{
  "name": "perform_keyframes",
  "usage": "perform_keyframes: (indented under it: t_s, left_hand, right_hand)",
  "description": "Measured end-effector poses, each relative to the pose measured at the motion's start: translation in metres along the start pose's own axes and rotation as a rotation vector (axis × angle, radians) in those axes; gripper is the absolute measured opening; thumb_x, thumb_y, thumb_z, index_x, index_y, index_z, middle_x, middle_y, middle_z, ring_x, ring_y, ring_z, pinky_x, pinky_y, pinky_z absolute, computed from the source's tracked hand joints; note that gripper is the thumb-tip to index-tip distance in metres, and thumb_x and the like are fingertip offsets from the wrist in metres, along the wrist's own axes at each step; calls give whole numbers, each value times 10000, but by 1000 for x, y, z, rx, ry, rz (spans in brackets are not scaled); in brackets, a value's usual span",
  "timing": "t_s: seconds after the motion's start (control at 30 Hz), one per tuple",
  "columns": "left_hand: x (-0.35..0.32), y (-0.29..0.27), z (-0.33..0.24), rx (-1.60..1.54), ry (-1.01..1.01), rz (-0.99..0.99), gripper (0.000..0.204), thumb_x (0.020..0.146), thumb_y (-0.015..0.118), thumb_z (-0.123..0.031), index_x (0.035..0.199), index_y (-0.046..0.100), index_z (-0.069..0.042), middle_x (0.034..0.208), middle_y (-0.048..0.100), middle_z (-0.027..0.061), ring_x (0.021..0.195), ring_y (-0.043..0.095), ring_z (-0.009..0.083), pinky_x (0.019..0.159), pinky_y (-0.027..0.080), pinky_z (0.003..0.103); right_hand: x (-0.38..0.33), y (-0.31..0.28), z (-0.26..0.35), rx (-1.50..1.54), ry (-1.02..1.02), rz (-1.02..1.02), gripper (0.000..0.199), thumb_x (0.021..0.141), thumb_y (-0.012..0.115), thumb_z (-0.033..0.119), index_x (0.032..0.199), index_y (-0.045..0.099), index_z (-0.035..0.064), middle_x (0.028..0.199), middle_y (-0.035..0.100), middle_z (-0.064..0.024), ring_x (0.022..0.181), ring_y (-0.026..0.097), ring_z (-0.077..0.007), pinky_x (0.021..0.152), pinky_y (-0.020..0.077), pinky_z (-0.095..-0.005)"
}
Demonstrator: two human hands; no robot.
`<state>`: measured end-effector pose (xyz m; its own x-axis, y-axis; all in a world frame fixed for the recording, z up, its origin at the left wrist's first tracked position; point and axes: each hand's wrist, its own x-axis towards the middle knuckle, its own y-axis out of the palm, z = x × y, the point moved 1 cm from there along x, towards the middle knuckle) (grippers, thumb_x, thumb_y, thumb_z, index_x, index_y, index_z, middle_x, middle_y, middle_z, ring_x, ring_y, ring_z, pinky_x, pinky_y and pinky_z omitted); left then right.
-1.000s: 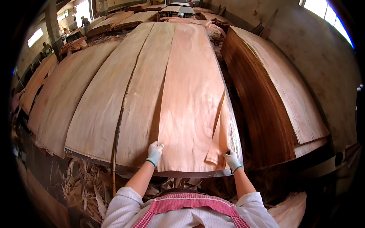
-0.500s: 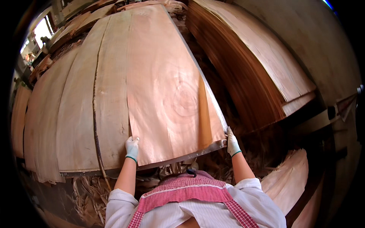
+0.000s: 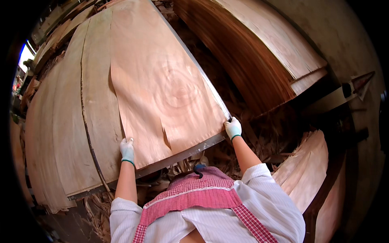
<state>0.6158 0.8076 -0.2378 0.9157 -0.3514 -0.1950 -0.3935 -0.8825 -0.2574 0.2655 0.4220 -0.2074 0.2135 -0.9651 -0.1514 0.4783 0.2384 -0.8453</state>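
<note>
A long pinkish wood veneer sheet [image 3: 142, 77] with a swirled knot figure lies over paler veneer sheets [image 3: 99, 117] on a metal-edged table [image 3: 194, 149]. Its near edge has a split, and the surface ripples slightly. My left hand [image 3: 127, 150], in a pale glove with a green cuff, pinches the sheet's left edge by its near corner. At the opposite near corner my gloved right hand [image 3: 233, 128] is closed on the sheet, thumb on top; the fingers beneath are partly hidden.
A thin dark stick [image 3: 88, 135] runs lengthwise over the pale sheets. To the right stands a tall veneer stack [image 3: 243, 60]. Veneer scraps [image 3: 97, 214] litter the floor, and loose pieces [image 3: 306, 174] lean at the lower right.
The folded-up right part of the sheet now lies flatter, and the split at the near edge has opened wider. The view has shifted, with both hands now further left and higher in it.
</note>
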Motion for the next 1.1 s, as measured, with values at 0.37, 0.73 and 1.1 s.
perform_keyframes:
  t_s: [0.37, 0.73, 1.1]
  left_hand:
    - [-15, -17, 34, -35, 7, -57, 132, 873, 610, -93, 939, 643, 17, 801, 618, 18, 723, 528, 104, 656, 446, 271]
    - [0, -31, 39, 241, 8, -216, 159, 783, 673, -96, 900, 640, 6, 799, 686, 103, 719, 638, 197, 672, 506, 345]
    - [-11, -14, 13, 380, 64, -169, 281, 745, 721, -77, 972, 593, 26, 863, 669, 127, 774, 645, 211, 707, 512, 335]
  right_hand:
    - [-30, -13, 14, -38, -163, -29, 210, 855, 598, 195, 1003, 540, 58, 881, 648, -245, 854, 618, -449, 716, 473, -502]
    - [3, 15, -3, 8, -284, 41, 349, 832, 633, 298, 1040, 602, 20, 939, 664, -235, 900, 627, -422, 784, 489, -477]
    - [21, 5, -24, 504, -113, 260, 194, 809, 634, 118, 938, 623, -26, 756, 592, -6, 680, 499, -104, 626, 435, -271]
